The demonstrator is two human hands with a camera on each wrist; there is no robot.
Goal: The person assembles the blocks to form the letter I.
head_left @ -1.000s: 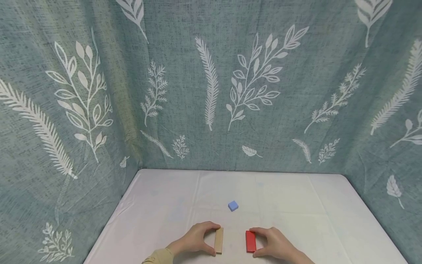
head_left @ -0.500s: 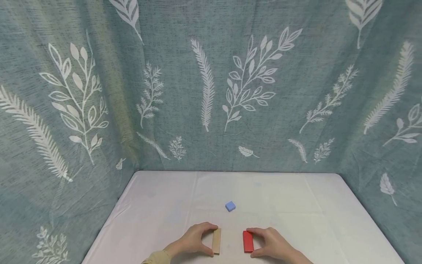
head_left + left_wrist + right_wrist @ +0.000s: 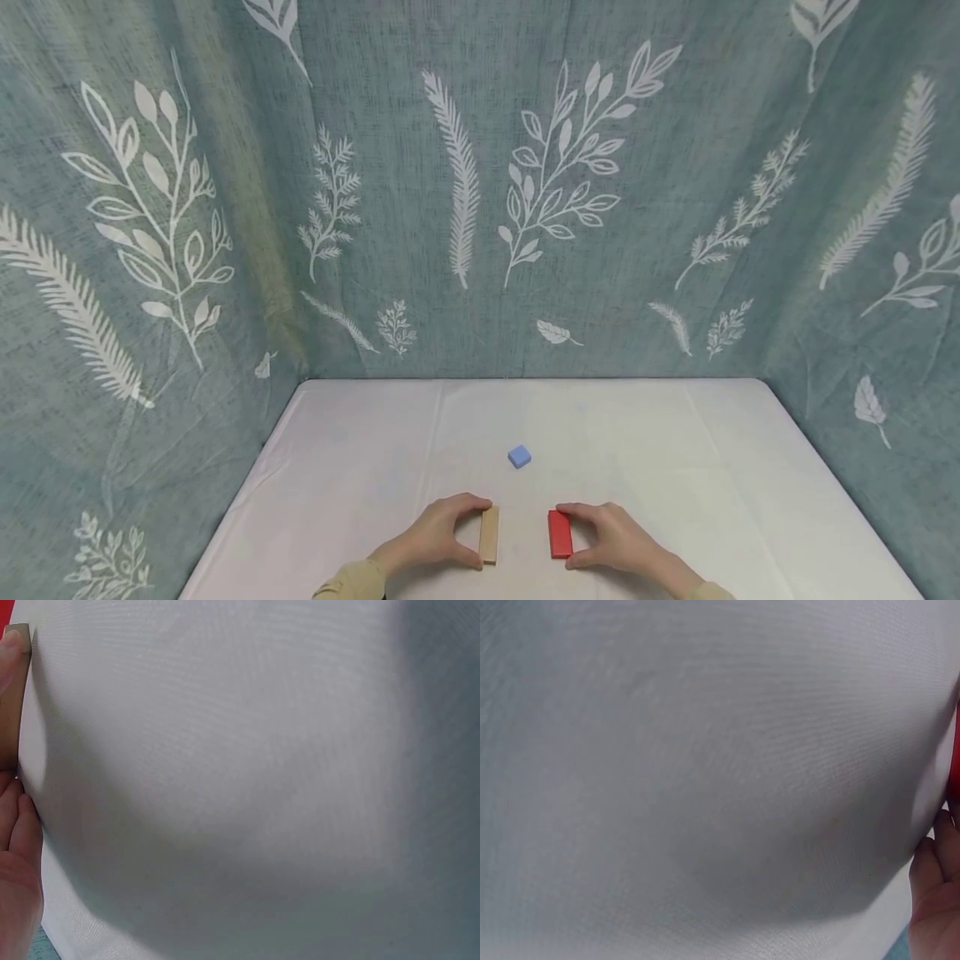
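My left hand (image 3: 438, 533) pinches a tan wooden block (image 3: 489, 535) by its two short ends, thumb at the near end and fingers at the far end. Across a gap to the right, my right hand (image 3: 618, 540) grips a red block (image 3: 559, 534) end to end in the same way. Both blocks are at table height and lie roughly parallel. Beyond them, between the two, sits a small blue block (image 3: 519, 456) that neither hand touches. The left wrist view catches the wooden block (image 3: 10, 712) at its left edge; only a sliver of the red block (image 3: 955, 761) shows in the right wrist view.
A white cloth covers the table (image 3: 637, 442), with faint creases. Grey-green curtains (image 3: 480, 333) with white leaf prints hang along its back and both sides.
The hands and blocks keep their places on the table. The whole scene shifts slightly left and up in the head view, as the head camera turns a little.
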